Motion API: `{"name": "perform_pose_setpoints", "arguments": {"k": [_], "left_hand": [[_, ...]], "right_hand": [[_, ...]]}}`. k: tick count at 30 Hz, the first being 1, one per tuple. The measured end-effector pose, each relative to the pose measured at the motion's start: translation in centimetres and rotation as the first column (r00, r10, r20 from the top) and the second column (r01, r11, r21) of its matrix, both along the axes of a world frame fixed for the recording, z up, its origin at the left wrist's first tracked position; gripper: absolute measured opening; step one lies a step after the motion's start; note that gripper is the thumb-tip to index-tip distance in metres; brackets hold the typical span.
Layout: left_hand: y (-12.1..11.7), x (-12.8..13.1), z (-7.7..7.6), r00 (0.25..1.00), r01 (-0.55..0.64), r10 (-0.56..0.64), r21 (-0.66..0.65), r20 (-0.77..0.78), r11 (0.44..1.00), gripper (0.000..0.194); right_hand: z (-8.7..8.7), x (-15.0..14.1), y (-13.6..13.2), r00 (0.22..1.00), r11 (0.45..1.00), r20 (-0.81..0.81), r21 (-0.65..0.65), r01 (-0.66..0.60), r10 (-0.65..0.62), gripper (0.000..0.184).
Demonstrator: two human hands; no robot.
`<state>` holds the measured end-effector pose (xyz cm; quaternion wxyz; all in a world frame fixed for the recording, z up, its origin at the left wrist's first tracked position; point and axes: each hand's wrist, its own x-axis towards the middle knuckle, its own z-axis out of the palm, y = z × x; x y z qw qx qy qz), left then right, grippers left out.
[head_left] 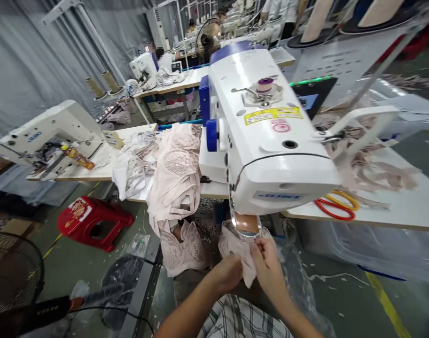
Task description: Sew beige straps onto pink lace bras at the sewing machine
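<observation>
A pale pink bra [248,270] hangs beneath the head of a white Juki sewing machine [270,141], its soft, matte cloth creased and gathered, one rounded part bulging at the left and a narrow tip drooping between my hands. Its far end is hidden under the machine's head. My left hand [229,272] is curled closed on the cloth's near side; my right hand [267,263] pinches its upper edge between thumb and fingers, just beside the machine's clear guard [247,230]. To the left, near my knee, droops a second bra [182,253] with lacy, scalloped cups, below a heap of matching pink bras [175,173] spilling over the table's [214,190] edge. White lacy pieces [133,162] lie beside that heap. On the right, scissors [336,209] with red handles rest near tangled pink straps [372,173]. A red stool [90,220] stands on the floor at left, and co-workers [165,58] sit at machines beyond.
</observation>
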<state>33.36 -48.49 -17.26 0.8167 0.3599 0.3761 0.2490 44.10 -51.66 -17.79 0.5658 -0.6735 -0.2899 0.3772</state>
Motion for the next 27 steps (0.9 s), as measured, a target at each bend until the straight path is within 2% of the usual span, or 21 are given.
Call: {"name": "perform_pose_setpoints", "arguments": {"k": [2, 4, 6, 7, 8, 9, 11, 13, 14, 16, 17, 18, 19, 21, 23, 25, 27], "left_hand": [[-0.4, 0.8, -0.1, 0.986, -0.152, 0.153, -0.023, 0.061, 0.988, 0.079], [-0.9, 1.1, 0.1, 0.948, -0.306, 0.307, -0.032, 0.087, 0.952, 0.074], [-1.1, 0.9, 0.5, 0.906, -0.421, 0.421, -0.010, 0.044, 0.907, 0.066], [-1.0, 0.6, 0.8, 0.902, -0.431, 0.431, 0.033, -0.007, 0.902, 0.063], [-0.8, 0.2, 1.2, 0.914, -0.393, 0.400, 0.104, -0.069, 0.914, 0.060], [-0.5, -0.4, 1.6, 0.934, -0.304, 0.330, 0.182, -0.134, 0.935, 0.056], [0.4, -1.5, 2.6, 0.963, -0.037, 0.112, 0.290, -0.245, 0.956, 0.052], [1.2, -2.6, 3.5, 0.949, 0.198, -0.104, 0.305, -0.298, 0.932, 0.051], [1.5, -3.0, 3.9, 0.930, 0.289, -0.193, 0.295, -0.314, 0.911, 0.049], [1.9, -3.5, 4.5, 0.885, 0.415, -0.308, 0.291, -0.349, 0.862, 0.043], [2.0, -3.6, 4.6, 0.861, 0.465, -0.350, 0.291, -0.369, 0.836, 0.040], [2.0, -3.6, 4.8, 0.841, 0.502, -0.382, 0.289, -0.384, 0.815, 0.037], [2.0, -3.6, 4.8, 0.831, 0.518, -0.396, 0.282, -0.392, 0.808, 0.034], [2.2, -3.5, 5.0, 0.833, 0.505, -0.383, 0.268, -0.398, 0.820, 0.028], [2.5, -3.3, 5.3, 0.846, 0.471, -0.349, 0.259, -0.402, 0.843, 0.027], [2.9, -3.2, 5.8, 0.872, 0.417, -0.304, 0.254, -0.384, 0.873, 0.032], [3.2, -3.0, 6.3, 0.912, 0.316, -0.231, 0.219, -0.339, 0.923, 0.038]], "right_hand": [[-0.3, -1.4, -0.4, 0.995, 1.000, 0.097, 0.004, -0.003, 0.002, 0.048], [-0.7, -2.1, -0.6, 0.990, 1.000, 0.138, -0.004, 0.001, 0.000, 0.048], [-0.8, -1.9, -0.8, 0.988, 0.999, 0.149, -0.016, -0.049, 0.051, 0.044], [-0.7, -1.4, -1.0, 0.980, 0.993, 0.160, -0.033, -0.111, 0.115, 0.042], [-0.5, -0.7, -1.2, 0.965, 0.984, 0.196, -0.047, -0.169, 0.175, 0.040], [-0.2, 0.1, -1.5, 0.942, 0.978, 0.262, -0.051, -0.202, 0.208, 0.038], [0.6, 2.1, -2.0, 0.867, 0.976, 0.457, -0.008, -0.217, 0.197, 0.035], [1.7, 3.9, -2.4, 0.759, 0.947, 0.608, 0.034, -0.319, 0.234, 0.033], [2.2, 4.5, -2.6, 0.704, 0.903, 0.627, 0.003, -0.429, 0.333, 0.031], [3.3, 5.2, -2.7, 0.580, 0.750, 0.557, -0.121, -0.650, 0.594, 0.022], [3.6, 5.3, -2.8, 0.532, 0.681, 0.500, -0.173, -0.712, 0.683, 0.020], [3.9, 5.3, -2.8, 0.511, 0.643, 0.452, -0.207, -0.737, 0.731, 0.018], [3.9, 5.3, -2.9, 0.515, 0.636, 0.422, -0.224, -0.738, 0.746, 0.017], [3.7, 5.3, -3.1, 0.575, 0.685, 0.399, -0.230, -0.691, 0.715, 0.016], [3.2, 5.7, -3.1, 0.678, 0.780, 0.392, -0.242, -0.576, 0.622, 0.019], [2.8, 6.4, -3.1, 0.783, 0.885, 0.414, -0.246, -0.395, 0.464, 0.025], [2.8, 6.7, -3.1, 0.836, 0.951, 0.457, -0.207, -0.231, 0.303, 0.028]]}}
